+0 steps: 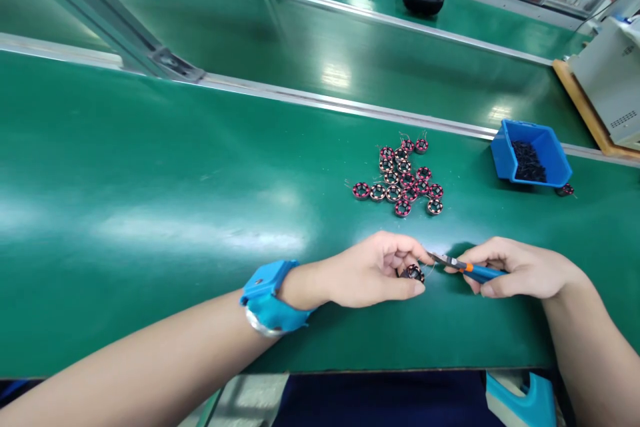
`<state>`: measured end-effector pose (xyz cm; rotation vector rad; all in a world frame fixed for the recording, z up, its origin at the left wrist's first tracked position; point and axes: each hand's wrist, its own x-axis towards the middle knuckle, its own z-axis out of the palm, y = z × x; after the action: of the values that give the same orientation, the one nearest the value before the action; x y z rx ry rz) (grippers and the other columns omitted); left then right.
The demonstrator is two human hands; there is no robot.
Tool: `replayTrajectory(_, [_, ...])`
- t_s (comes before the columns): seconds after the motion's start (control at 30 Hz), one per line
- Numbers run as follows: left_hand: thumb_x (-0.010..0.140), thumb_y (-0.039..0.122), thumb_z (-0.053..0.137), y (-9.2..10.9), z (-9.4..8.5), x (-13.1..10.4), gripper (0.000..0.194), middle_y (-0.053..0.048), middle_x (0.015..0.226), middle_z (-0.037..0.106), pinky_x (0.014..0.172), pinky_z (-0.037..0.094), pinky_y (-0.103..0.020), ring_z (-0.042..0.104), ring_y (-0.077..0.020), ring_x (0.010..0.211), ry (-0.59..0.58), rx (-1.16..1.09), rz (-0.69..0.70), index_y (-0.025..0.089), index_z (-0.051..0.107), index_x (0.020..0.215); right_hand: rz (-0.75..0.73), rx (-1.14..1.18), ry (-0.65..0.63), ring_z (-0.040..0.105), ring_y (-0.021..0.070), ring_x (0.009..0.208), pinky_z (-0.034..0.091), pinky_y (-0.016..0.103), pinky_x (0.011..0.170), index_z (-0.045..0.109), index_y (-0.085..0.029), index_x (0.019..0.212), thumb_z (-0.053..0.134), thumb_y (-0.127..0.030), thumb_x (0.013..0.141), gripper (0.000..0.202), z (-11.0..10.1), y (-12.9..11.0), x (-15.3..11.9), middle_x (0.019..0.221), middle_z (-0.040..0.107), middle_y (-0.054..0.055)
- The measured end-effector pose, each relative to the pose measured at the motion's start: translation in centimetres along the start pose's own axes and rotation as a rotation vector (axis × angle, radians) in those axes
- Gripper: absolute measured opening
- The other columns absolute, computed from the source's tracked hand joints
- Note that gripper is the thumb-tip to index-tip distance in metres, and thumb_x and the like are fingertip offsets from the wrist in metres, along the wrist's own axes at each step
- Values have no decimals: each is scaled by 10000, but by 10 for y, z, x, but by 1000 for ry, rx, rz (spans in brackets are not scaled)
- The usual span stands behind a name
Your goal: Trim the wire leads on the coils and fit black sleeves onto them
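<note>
My left hand (373, 270) is closed around a small wire-wound motor stator (414, 273), a ring with thin wire ends sticking out to the right. In my right hand (525, 270) is a pair of pliers (480, 272) with blue and orange handles, its narrow jaws pointing left. The jaw tips are close to my left index fingertip and the stator's wires; whether they grip a wire I cannot tell. A cluster of similar stators (407, 180), copper and pinkish-red, lies on the green table (175, 227) beyond my hands.
A blue bin (545, 140) with many small black pieces stands at the right, a single stator (565, 190) beside it. Behind runs a metal rail (325, 100) with a slanted post (115, 20) at left. A grey metal box (613, 73) stands at far right.
</note>
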<state>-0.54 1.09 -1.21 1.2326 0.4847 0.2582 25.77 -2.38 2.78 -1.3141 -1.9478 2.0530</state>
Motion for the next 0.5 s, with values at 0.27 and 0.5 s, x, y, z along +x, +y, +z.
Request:
replayTrajectory(0.27, [766,255,689,0,0,-1,314,13,744,553,611,459,-241,496,-86,627,6,21,11,133,615,1045,-7,-62,17,374,92,605,307,224,555,611,-130,821,608,-230,796,104,1,1,1,687,485,-26])
replayTrajectory(0.5, [770,263,690,-1,0,-1,309,16,732,556,589,452,-226,487,-80,615,6,29,29,138,622,1044,-6,-63,28,337,86,589,298,219,540,621,-128,813,604,-215,799,90,1,2,1,659,447,-38])
